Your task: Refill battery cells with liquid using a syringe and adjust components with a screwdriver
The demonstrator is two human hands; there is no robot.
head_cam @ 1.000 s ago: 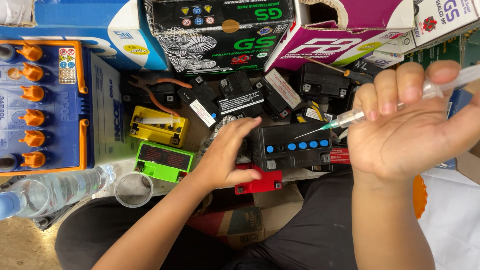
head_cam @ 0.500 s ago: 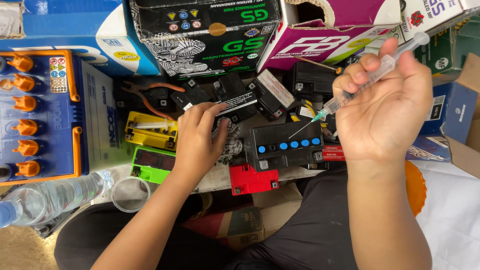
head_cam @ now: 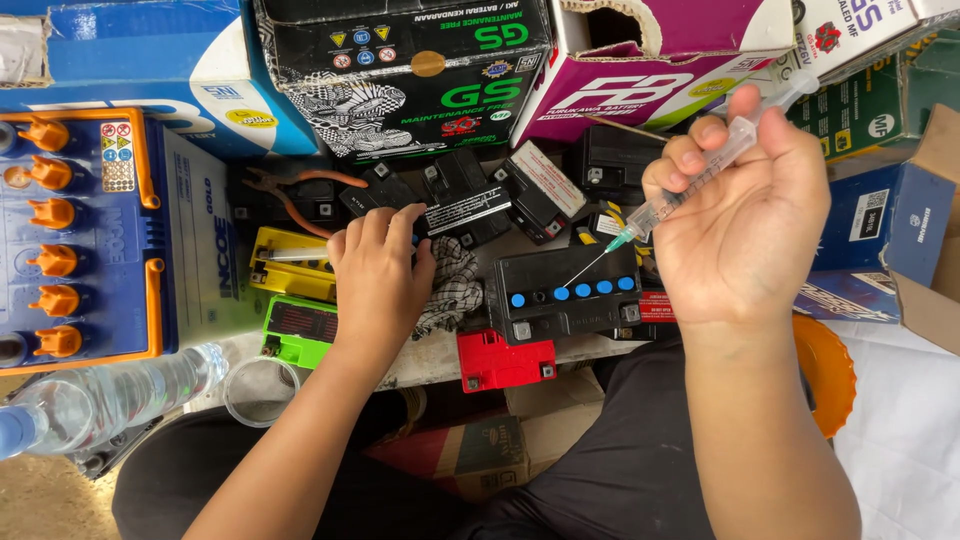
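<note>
My right hand [head_cam: 745, 215] grips a clear plastic syringe [head_cam: 700, 175] with a thin needle. The needle tip points down at a small black battery [head_cam: 565, 295] that has a row of blue caps on top. My left hand [head_cam: 378, 275] rests palm down to the left of that battery, its fingers over a checked rag [head_cam: 455, 285] and touching a black battery with a white label [head_cam: 462, 205]. Whether the left hand grips anything is hidden beneath it.
A big blue battery with orange caps [head_cam: 70, 240] lies at the left, a water bottle [head_cam: 100, 400] and a clear cup [head_cam: 258, 390] below it. Yellow [head_cam: 285, 265], green [head_cam: 300, 335] and red [head_cam: 505, 360] small batteries surround the hands. Pliers [head_cam: 300, 190] and cardboard boxes [head_cam: 410, 70] sit behind.
My left hand left the black battery and moved left and up onto the rag. My right hand swung the syringe so its needle points down at the blue caps.
</note>
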